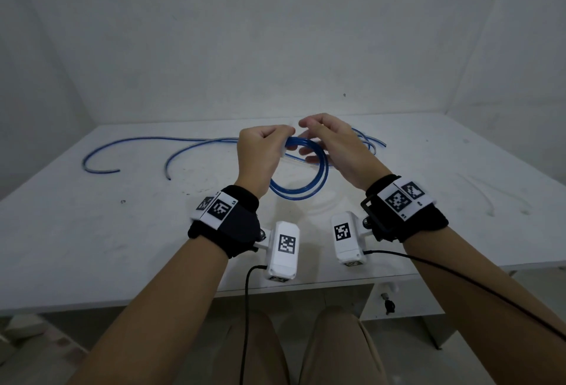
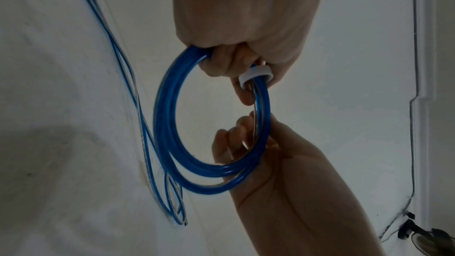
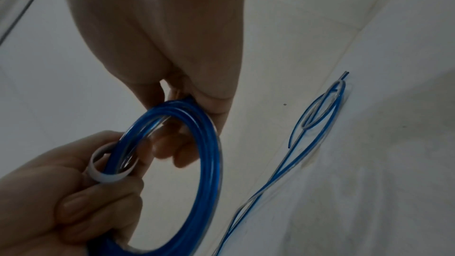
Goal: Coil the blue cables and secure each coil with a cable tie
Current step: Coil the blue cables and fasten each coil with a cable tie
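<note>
Left hand (image 1: 262, 148) gripped a blue cable coil (image 1: 298, 170) beside its white band (image 2: 255, 74), right hand (image 1: 332, 147) pinched the coil's far side, loose cables (image 1: 147, 147) lay on the table (image 1: 92, 231).

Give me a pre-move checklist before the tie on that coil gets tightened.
1. Coil held off the table: ok.
2. Left hand grips the coil at the white tie loop: ok.
3. Right hand holds the coil's far side: ok.
4. All strands pass through the tie loop: cannot tell, fingers hide part of it.
5. Tie loop snug on the strands: not ok, it stands visibly slack around them.
6. Other blue cables lie loose on the table, not snagged in the coil: ok.
</note>
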